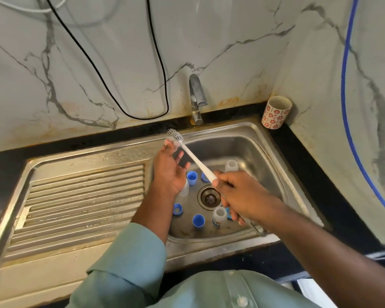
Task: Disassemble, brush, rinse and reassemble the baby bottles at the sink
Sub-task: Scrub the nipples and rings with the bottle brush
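Steel sink (265, 138): right hand (242, 194) grips brush (195, 160); left hand (170, 172) fingers relaxed, touching bristles.

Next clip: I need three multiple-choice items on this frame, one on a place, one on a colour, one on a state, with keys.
1. Where does the flower-patterned cup stand?
A. On the ribbed drainboard
B. On the dark counter corner right of the tap
C. In the steel basin

2. What colour are the loose bottle caps in the steel sink basin?
A. Blue
B. Red
C. Green

3. What does the right hand hold?
A. Nothing
B. A clear bottle
C. The white long-handled bottle brush

Key: 1 B, it sits by the wall corner; 2 A, all show blue; 3 C, fingers wrap the handle.
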A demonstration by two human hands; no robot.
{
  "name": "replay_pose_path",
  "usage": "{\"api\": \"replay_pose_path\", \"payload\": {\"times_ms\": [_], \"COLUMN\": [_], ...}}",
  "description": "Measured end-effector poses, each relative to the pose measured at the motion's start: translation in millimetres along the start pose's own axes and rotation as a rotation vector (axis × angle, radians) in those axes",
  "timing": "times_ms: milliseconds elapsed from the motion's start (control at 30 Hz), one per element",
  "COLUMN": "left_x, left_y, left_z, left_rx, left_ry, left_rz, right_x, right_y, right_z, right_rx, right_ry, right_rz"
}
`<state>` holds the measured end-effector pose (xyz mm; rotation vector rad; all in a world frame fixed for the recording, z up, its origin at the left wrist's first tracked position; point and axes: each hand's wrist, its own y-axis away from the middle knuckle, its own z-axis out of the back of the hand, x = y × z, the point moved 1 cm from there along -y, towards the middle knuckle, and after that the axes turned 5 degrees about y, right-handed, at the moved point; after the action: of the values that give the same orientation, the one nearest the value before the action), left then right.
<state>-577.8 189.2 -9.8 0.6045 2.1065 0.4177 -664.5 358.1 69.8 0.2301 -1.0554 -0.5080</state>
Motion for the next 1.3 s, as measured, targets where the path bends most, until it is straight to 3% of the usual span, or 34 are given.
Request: {"api": "replay_pose_path", "payload": {"times_ms": [100, 200, 300, 500, 667, 900, 1067, 1200, 1300], "left_x": [-13.5, -14.4, -7.4, -22.5, -7.3, -21.7, -21.9, -26.1, -20.5], "left_y": [-6.7, -10.6, -7.5, -15.2, -3.2, -14.5, -17.6, -23.6, -15.2], "left_z": [3.1, 3.9, -1.7, 10.7, -9.7, 0.4, -2.1, 1.0, -8.7], "left_rx": [-0.101, -0.079, -0.036, -0.151, -0.135, -0.26, -0.228, -0.249, -0.247], "left_ry": [0.12, 0.243, 0.259, 0.355, 0.329, 0.374, 0.354, 0.355, 0.346], "left_rz": [-0.006, 0.047, 0.085, 0.042, 0.042, -0.007, -0.031, -0.086, -0.088], "right_x": [-4.1, -6.3, -0.2, -8.5, 8.6, -2.0, 6.5, 0.4, 2.5], "right_y": [4.4, 13.8, -2.2, 15.4, -27.9, -6.0, -28.5, -11.7, -22.6], "right_z": [6.6, 1.9, -8.4, -8.2, -22.6, -26.8, -30.0, -28.8, -30.6], "right_rx": [-0.008, 0.047, -0.007, 0.006, -0.092, -0.029, -0.105, -0.011, -0.066], "right_ry": [0.019, 0.1, 0.099, 0.129, 0.148, 0.224, 0.304, 0.293, 0.281], "right_rz": [-0.002, -0.042, -0.011, 0.001, 0.025, 0.076, 0.074, 0.064, 0.057]}}
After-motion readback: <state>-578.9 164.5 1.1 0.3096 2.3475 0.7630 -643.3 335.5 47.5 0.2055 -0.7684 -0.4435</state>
